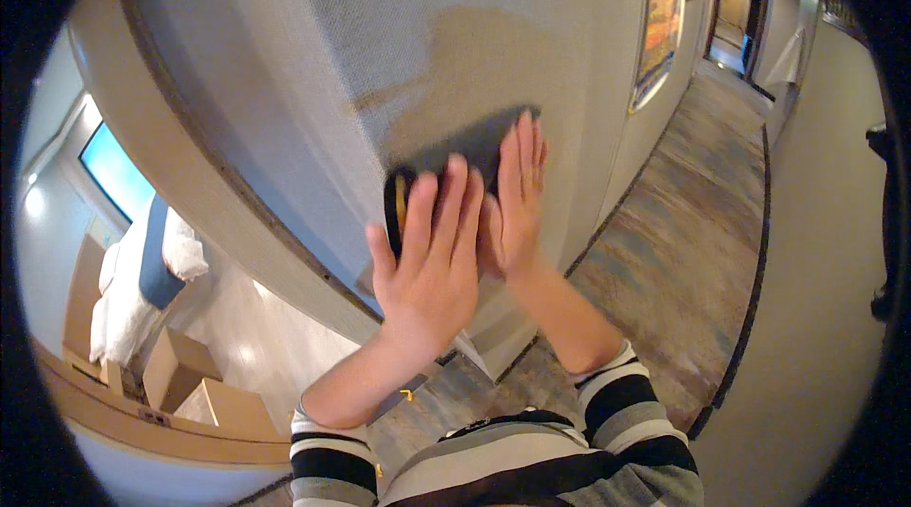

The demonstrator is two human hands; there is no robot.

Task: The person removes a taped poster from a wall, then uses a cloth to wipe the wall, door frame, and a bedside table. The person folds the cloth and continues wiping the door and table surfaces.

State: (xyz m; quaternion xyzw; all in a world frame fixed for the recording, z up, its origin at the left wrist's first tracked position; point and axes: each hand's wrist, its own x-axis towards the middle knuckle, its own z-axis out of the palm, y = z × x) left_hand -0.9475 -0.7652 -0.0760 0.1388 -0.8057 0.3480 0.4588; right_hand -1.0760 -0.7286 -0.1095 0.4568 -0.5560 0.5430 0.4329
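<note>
A dark rectangular plate lies against the fabric-textured wall, tilted as I see it. Something yellow shows near its left end, too blurred to tell. My left hand rests flat over the plate's lower left part, fingers spread and pointing up. My right hand is laid along the plate's right end, its fingers straight and close together. Between the hands, part of the plate is hidden. Shadows of my head and arms fall on the wall above.
Left, a wooden door frame opens onto a room with a bed, cardboard-coloured boxes and a lit screen. At right runs a carpeted corridor with a framed picture and a far doorway.
</note>
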